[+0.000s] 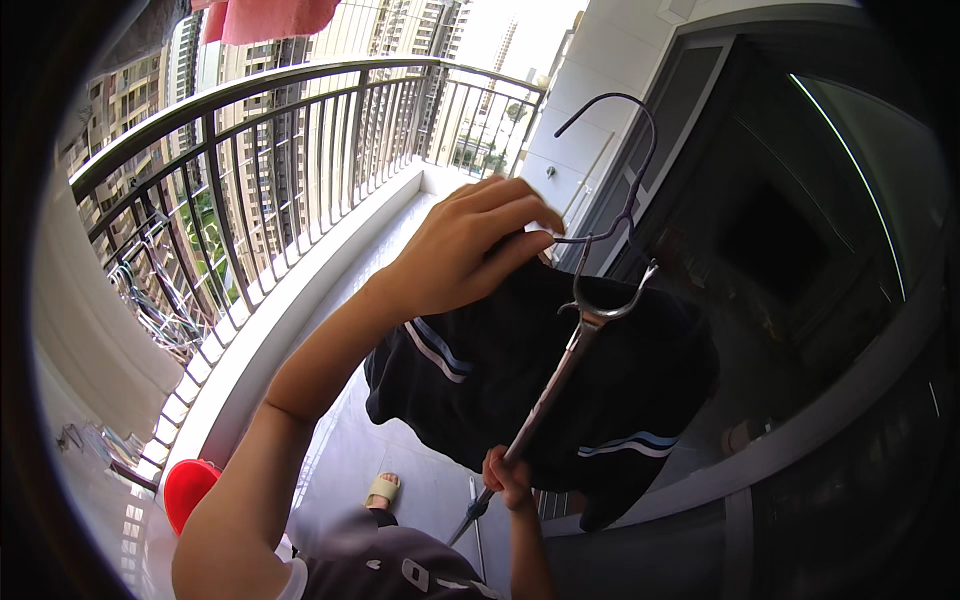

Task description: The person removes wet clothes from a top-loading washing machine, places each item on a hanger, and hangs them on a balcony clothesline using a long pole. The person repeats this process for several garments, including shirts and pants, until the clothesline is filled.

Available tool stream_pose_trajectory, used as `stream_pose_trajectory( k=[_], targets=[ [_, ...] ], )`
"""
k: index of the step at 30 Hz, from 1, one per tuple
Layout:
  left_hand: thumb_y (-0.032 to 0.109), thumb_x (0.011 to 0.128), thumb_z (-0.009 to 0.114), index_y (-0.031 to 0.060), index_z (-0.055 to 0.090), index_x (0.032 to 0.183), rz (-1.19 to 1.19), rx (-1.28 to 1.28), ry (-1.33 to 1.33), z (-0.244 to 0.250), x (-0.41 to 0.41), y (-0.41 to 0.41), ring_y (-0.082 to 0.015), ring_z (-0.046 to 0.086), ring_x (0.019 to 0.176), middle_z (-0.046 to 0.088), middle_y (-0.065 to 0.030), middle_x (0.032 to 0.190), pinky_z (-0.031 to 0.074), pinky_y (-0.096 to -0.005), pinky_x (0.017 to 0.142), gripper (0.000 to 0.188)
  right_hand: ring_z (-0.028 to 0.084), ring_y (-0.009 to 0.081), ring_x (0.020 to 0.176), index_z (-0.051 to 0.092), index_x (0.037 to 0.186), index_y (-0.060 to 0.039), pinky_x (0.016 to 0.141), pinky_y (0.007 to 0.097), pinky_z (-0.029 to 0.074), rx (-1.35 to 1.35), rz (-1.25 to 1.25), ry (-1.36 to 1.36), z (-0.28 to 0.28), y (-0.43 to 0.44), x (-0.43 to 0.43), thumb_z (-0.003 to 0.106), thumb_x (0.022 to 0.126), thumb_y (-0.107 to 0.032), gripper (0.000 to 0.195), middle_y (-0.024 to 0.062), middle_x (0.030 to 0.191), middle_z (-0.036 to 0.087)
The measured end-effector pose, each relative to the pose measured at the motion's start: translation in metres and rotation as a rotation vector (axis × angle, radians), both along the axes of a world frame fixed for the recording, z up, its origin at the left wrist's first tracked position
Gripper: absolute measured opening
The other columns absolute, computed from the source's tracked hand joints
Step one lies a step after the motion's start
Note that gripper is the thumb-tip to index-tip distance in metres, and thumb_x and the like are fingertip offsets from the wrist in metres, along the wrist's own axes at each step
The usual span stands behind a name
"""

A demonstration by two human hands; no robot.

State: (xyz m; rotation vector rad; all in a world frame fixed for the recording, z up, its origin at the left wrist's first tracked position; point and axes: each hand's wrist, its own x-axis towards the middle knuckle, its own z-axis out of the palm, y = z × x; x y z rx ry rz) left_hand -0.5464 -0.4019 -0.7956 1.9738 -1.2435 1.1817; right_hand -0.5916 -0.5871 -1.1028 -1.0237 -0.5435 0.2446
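Observation:
My left hand [480, 240] pinches the shoulder of a dark wire clothes hanger [651, 150] between thumb and fingers. The hanger's hook points up and curls to the left. From it hangs a black garment [525, 360] with blue and white stripes near two of its edges. Lower down, my right hand [510, 478] is wrapped around a metal clothes pole [551, 390], which slants up across the front of the garment. The pole's forked metal head [600, 311] lies just under the hanger; whether its prongs touch the wire, I cannot tell.
A balcony railing [210, 157] curves along the left, above a white ledge [247, 375]. Several hangers [150, 292] cluster by it. A red plastic basin [187, 491] is at lower left. Dark glass sliding doors [787, 225] fill the right. Pink cloth [270, 19] hangs overhead.

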Motion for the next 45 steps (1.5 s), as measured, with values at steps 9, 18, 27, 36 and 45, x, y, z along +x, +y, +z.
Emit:
stream_pose_trajectory(
  k=[9,18,27,36,45],
  targets=[
    [0.007,0.071,0.064,0.0055,0.05,0.099,-0.192,-0.108,-0.183,-0.346,0.05,0.0,-0.0267,0.053,0.088,0.055,-0.0101,0.096,0.04,-0.0358,0.076,0.031,0.029,0.0053,0.038,0.041,0.074,-0.0078,0.034,0.0191,0.022,0.161,-0.01,-0.244,-0.142,0.016,0.127,0.047,0.088,-0.014,0.017,-0.0004,0.053,0.035],
    [0.028,0.086,0.05,-0.0047,0.035,0.122,-0.147,0.126,0.942,-0.527,0.193,0.038,-0.0398,0.042,0.111,0.034,-0.0294,0.125,0.034,-0.0423,0.095,0.051,0.03,0.0055,0.035,0.046,0.08,-0.0063,0.034,0.0196,0.024,0.163,-0.204,-0.455,-0.055,0.085,0.218,0.051,0.086,-0.023,0.018,-0.0005,0.051,0.038],
    [0.031,0.087,0.049,-0.0022,0.029,0.122,-0.049,0.098,0.851,-0.388,0.403,0.048,-0.0368,0.046,0.102,0.041,-0.0258,0.113,0.037,-0.0402,0.087,0.052,0.042,0.025,0.109,0.019,0.131,0.0041,0.094,0.0371,0.033,-0.177,-0.445,-0.794,-0.006,0.084,0.435,0.058,0.072,-0.052,0.091,0.0205,0.118,0.041],
    [0.035,0.091,0.045,0.0034,0.02,0.122,-0.215,0.063,0.858,-0.244,0.593,0.026,-0.0261,0.05,0.064,0.052,-0.0169,0.081,0.041,-0.0343,0.065,0.05,0.054,0.0214,0.061,0.012,0.135,-0.0036,0.052,0.035,0.047,-0.683,-0.114,0.214,-0.233,0.097,0.668,0.053,0.086,-0.025,0.067,0.0244,0.119,0.038],
    [0.03,0.086,0.054,-0.0025,0.021,0.131,0.028,-0.255,0.431,-0.143,0.744,0.118,-0.029,0.042,0.117,0.037,-0.0221,0.128,0.036,-0.0368,0.095,0.065,0.057,0.0191,0.061,0.03,0.128,0.0043,0.056,0.0285,0.045,-0.113,-0.749,-0.655,-0.004,0.176,0.919,0.053,0.082,-0.031,0.062,0.0108,0.071,0.057]
  ],
)
